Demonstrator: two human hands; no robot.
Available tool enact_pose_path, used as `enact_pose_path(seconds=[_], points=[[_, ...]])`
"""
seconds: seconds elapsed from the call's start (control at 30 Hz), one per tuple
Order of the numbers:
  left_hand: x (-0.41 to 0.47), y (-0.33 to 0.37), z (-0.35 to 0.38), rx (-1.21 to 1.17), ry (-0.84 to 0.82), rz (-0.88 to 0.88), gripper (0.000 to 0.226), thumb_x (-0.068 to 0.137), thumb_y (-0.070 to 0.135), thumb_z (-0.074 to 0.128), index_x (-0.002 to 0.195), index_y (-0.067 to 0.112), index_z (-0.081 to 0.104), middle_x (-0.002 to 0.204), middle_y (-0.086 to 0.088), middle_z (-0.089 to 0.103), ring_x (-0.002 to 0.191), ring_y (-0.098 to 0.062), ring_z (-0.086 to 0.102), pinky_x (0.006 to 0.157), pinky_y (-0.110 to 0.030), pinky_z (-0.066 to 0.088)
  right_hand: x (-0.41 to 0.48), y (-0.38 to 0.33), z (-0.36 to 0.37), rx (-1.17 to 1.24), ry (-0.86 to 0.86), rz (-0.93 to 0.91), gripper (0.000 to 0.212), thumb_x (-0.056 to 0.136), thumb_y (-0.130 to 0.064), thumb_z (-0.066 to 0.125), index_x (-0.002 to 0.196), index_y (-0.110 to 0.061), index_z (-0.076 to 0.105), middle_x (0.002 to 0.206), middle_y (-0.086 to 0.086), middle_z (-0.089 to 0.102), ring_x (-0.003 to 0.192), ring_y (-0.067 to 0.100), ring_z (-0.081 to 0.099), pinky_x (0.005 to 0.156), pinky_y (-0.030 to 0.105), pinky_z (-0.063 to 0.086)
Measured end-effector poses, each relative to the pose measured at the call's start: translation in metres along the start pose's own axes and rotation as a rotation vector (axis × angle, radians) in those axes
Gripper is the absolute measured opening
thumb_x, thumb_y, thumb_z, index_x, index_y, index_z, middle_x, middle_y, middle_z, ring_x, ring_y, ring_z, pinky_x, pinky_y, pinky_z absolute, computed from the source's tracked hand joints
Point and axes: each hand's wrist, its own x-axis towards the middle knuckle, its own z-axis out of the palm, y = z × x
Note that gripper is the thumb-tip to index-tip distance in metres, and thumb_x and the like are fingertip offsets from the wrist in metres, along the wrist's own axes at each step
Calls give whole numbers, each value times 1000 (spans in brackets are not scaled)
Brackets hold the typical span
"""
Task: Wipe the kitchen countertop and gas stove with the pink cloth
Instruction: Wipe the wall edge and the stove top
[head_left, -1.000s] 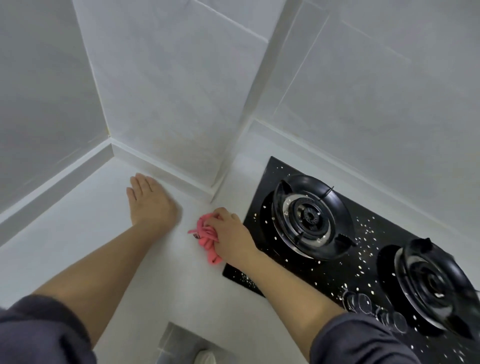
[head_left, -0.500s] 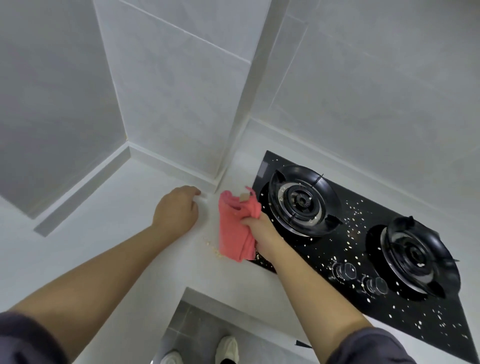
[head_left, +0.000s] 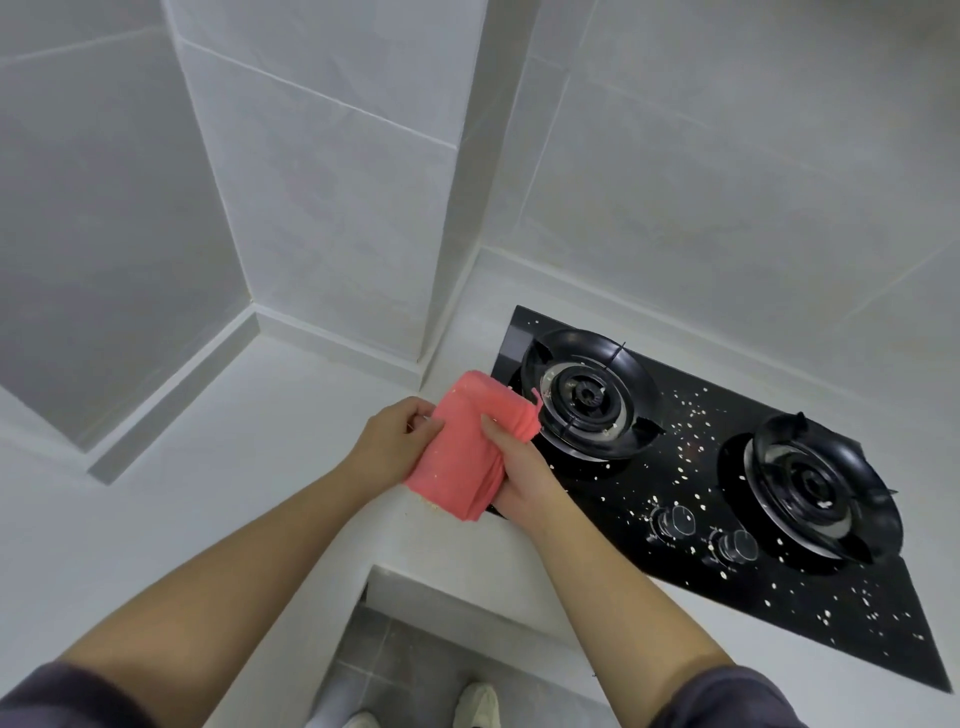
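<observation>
The pink cloth is held up above the white countertop, just left of the black gas stove. My left hand pinches its left edge. My right hand grips its right side, thumb on top. The stove's glass top is scattered with pale crumbs around both burners and the two knobs. A few crumbs lie on the counter under the cloth.
White tiled walls and a protruding wall column close off the back of the counter. The counter's front edge has a recess showing grey floor tiles and my shoes.
The cloth left the counter and was raised and spread out. My left hand came off the counter, moved right and took hold of the cloth's left edge.
</observation>
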Motion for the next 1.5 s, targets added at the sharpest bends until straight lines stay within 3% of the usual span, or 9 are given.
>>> enact_pose_path(seconds=[0.23, 0.37, 0.6, 0.77, 0.9, 1.03, 1.17, 1.33, 1.5], points=[[-7, 25, 31, -13, -13, 58, 15, 96, 31, 51, 92, 23, 63, 90, 7, 66, 82, -10, 59, 69, -21, 43, -23, -14, -27, 115, 55, -61, 29, 95, -23, 57, 121, -10, 57, 107, 11, 72, 97, 24, 69, 75, 40, 57], [-8, 57, 73, 12, -72, 126, 16, 96, 36, 50, 87, 30, 62, 88, 13, 64, 80, -3, 57, 68, -19, 42, -50, -36, -74, 126, 131, -90, 38, 90, -28, 63, 123, -10, 57, 113, 11, 70, 105, 26, 66, 84, 43, 55], [-29, 150, 272, 78, -281, 295, 19, 96, 31, 53, 84, 17, 59, 80, -1, 61, 70, -8, 50, 66, -21, 40, -151, -84, -259, 194, 199, -318, 53, 86, -28, 66, 133, -10, 51, 126, 13, 64, 118, 28, 60, 102, 51, 45], [-61, 210, 443, 82, -340, 364, 14, 95, 30, 54, 85, 20, 56, 82, 1, 63, 75, -11, 54, 67, -23, 41, -229, -121, -413, 173, 300, -362, 42, 86, -19, 66, 125, -8, 57, 123, 14, 65, 112, 28, 64, 82, 41, 56], [-84, 245, 558, 155, -399, 246, 27, 97, 26, 45, 121, 15, 55, 108, -7, 65, 103, -22, 59, 88, -30, 45, -271, -146, -523, 227, 575, -347, 25, 89, -6, 62, 114, -3, 61, 115, 15, 67, 98, 24, 68, 86, 39, 54], [-95, 277, 628, 354, -474, 408, 63, 94, 6, 41, 151, 6, 16, 156, -12, 24, 144, -22, 23, 117, -28, 20, -291, -179, -596, 186, 827, -280, 28, 92, 2, 50, 119, 8, 56, 126, 27, 57, 110, 35, 59, 105, 48, 42], [-98, 305, 684, 486, -409, 648, 86, 85, -4, 41, 152, 10, -11, 161, -7, -11, 149, -18, -5, 120, -30, 8, -301, -211, -641, 330, 898, -313, 28, 92, 5, 41, 117, 4, 55, 118, 21, 56, 103, 31, 57, 97, 41, 44], [-103, 293, 740, 1282, -930, 646, 82, 85, -7, 41, 152, 4, -4, 160, -11, -13, 147, -24, -18, 120, -47, 0, -312, -233, -690, 293, 920, -313, 33, 90, 11, 37, 120, 10, 52, 121, 19, 56, 102, 27, 55, 104, 41, 42], [-82, 318, 765, 1045, -624, 647, 91, 86, -6, 41, 149, 10, -22, 158, -13, -21, 147, -28, -15, 120, -46, 4, -312, -247, -721, 136, 935, -221, 21, 89, 5, 43, 106, 7, 54, 89, 15, 58, 81, 24, 59, 93, 41, 48]])
